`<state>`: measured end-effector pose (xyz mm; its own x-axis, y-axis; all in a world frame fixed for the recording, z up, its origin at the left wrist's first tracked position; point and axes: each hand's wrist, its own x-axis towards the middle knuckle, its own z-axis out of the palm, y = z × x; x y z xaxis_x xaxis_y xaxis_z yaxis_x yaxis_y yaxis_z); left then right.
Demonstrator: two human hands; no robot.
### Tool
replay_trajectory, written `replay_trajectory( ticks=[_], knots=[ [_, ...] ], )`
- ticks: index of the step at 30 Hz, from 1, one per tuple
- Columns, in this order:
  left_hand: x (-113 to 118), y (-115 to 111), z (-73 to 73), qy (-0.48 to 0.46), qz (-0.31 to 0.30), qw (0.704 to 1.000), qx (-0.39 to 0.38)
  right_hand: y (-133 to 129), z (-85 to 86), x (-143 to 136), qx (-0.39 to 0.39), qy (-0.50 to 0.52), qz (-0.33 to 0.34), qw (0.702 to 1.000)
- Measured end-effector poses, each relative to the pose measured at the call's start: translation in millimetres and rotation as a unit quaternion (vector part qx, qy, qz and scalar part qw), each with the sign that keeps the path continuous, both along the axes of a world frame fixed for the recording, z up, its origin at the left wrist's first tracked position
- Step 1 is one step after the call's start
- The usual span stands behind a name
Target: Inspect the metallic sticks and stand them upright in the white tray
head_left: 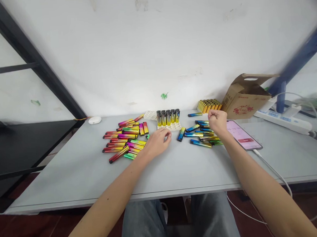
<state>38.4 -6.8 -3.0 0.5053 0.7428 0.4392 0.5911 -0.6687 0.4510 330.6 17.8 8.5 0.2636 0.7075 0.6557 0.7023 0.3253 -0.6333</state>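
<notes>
My left hand (158,141) rests just in front of a white holed tray (176,127), its fingers curled inward; whatever they may hold is hidden. Upright in that tray stand several gold-and-dark lighters (168,118) with black tops. To the left of this hand lies a loose pile of red, yellow, magenta and green metallic lighters (122,142). My right hand (217,121) is closed in a fist above the right edge of a pile of blue-and-gold lighters (194,134). Nothing shows sticking out of the fist, and its inside is hidden.
A second white holed tray (149,115) lies behind the first. Yellow lighters stand packed in a block (209,105) beside an open cardboard box (244,99). A phone (244,134) with a white cable, a power strip (287,119) and a white earbud case (95,120) are also on the table.
</notes>
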Motion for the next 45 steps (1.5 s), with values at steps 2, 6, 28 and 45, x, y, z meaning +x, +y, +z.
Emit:
replay_trajectory(
  ticks=[2,6,28,45],
  knots=[
    [0,-1,1.1,0.004,0.003,1.0,0.002,-2,-5.4,7,-0.006,-0.01,-0.003,1.0],
    [1,-2,3.8,0.017,-0.004,1.0,0.003,-6,-7.9,15,-0.018,0.002,-0.012,1.0],
    [2,-10,12.3,-0.022,0.02,0.997,-0.065,-2,-10.7,19,-0.04,-0.047,0.04,0.997],
    [5,-9,7.3,-0.021,0.025,0.998,-0.047,-6,-5.5,13,-0.056,0.037,0.015,0.998]
  ],
)
